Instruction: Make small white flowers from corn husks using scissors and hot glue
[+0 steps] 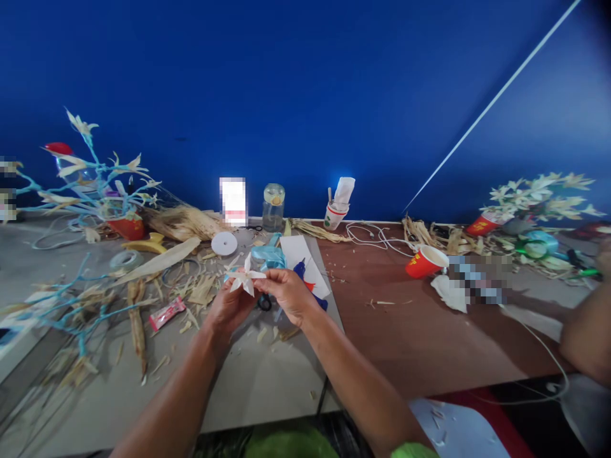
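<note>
— What's closest to the camera?
— Two bare forearms. The left hand and right hand both pinch a small pale husk flower, held above the grey worktop.
— What's around it?
— Just beyond, at twelve o'clock, a blue glue gun and a white paper sheet. At nine, a pink wrapper among husk scraps. At three, a tipped red cup; another person's arm leans in at far right.
</note>
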`<act>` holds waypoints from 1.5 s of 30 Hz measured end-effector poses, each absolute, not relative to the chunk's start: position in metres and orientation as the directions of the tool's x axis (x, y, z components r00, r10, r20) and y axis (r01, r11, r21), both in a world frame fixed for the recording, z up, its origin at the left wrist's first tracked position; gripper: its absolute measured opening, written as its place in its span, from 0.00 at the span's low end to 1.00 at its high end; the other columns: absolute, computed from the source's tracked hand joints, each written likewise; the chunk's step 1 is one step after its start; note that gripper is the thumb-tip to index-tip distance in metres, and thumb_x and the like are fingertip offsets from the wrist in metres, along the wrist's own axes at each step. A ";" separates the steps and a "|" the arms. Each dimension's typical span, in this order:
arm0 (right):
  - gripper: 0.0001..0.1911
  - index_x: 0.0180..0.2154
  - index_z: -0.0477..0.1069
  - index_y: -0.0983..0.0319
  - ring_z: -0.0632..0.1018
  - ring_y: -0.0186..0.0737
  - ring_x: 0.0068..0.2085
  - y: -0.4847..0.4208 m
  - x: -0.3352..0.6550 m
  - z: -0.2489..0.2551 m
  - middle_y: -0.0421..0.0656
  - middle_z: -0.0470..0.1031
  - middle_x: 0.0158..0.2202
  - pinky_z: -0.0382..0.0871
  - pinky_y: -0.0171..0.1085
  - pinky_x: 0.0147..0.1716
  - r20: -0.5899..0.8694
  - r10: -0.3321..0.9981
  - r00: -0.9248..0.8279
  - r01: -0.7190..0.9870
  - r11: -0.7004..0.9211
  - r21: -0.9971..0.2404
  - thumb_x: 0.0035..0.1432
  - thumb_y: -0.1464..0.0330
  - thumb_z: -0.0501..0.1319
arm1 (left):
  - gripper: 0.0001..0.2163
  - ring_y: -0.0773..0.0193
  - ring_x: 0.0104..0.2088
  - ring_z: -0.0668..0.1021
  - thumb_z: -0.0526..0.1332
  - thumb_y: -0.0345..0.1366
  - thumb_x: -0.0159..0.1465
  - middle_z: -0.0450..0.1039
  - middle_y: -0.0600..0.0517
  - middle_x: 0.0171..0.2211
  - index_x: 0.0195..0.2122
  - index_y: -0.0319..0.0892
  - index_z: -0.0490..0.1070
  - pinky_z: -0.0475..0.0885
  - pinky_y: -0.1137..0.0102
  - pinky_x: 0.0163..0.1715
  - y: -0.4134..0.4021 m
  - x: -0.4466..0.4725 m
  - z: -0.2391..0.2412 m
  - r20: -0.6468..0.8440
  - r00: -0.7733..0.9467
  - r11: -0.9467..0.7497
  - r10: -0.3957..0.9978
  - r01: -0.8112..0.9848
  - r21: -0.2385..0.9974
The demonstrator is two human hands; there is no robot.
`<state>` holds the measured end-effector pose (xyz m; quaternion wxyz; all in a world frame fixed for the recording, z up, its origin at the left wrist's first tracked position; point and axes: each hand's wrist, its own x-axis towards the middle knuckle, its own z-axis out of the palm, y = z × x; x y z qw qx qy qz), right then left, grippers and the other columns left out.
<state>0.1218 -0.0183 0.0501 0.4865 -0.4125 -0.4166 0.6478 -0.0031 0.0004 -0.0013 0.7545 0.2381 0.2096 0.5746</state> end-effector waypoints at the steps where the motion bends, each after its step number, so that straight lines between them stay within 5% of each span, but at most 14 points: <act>1: 0.11 0.19 0.71 0.63 0.65 0.30 0.25 -0.019 0.121 0.050 0.36 0.69 0.20 0.57 0.33 0.31 -0.131 0.974 -0.183 -0.283 -0.180 -0.942 0.36 0.62 0.68 | 0.09 0.66 0.27 0.74 0.71 0.31 0.45 0.74 0.54 0.25 0.27 0.41 0.74 0.70 0.71 0.32 0.001 -0.003 -0.002 -0.041 0.250 0.223 0.968 -0.768 0.600; 25: 0.09 0.20 0.66 0.63 0.63 0.29 0.24 -0.021 0.118 0.050 0.35 0.64 0.19 0.55 0.32 0.28 -0.083 0.981 -0.176 -0.204 -0.119 -0.972 0.41 0.64 0.61 | 0.08 0.68 0.26 0.75 0.70 0.28 0.46 0.75 0.54 0.25 0.28 0.39 0.74 0.72 0.73 0.31 0.002 -0.004 -0.005 -0.038 0.249 0.227 0.968 -0.798 0.559; 31: 0.08 0.21 0.66 0.63 0.62 0.29 0.24 -0.021 0.117 0.044 0.35 0.64 0.19 0.54 0.31 0.25 -0.018 0.996 -0.091 -0.067 -0.024 -0.997 0.43 0.64 0.59 | 0.09 0.67 0.26 0.75 0.71 0.29 0.45 0.75 0.53 0.25 0.28 0.39 0.74 0.72 0.72 0.32 0.001 -0.003 -0.005 -0.052 0.238 0.226 0.970 -0.795 0.564; 45: 0.09 0.21 0.66 0.63 0.62 0.29 0.24 -0.019 0.119 0.044 0.34 0.63 0.18 0.56 0.32 0.28 -0.057 0.987 -0.152 -0.158 -0.081 -0.984 0.43 0.64 0.61 | 0.07 0.68 0.25 0.75 0.68 0.25 0.47 0.74 0.54 0.24 0.27 0.39 0.73 0.71 0.72 0.31 0.000 -0.001 -0.001 -0.047 0.230 0.215 0.972 -0.794 0.569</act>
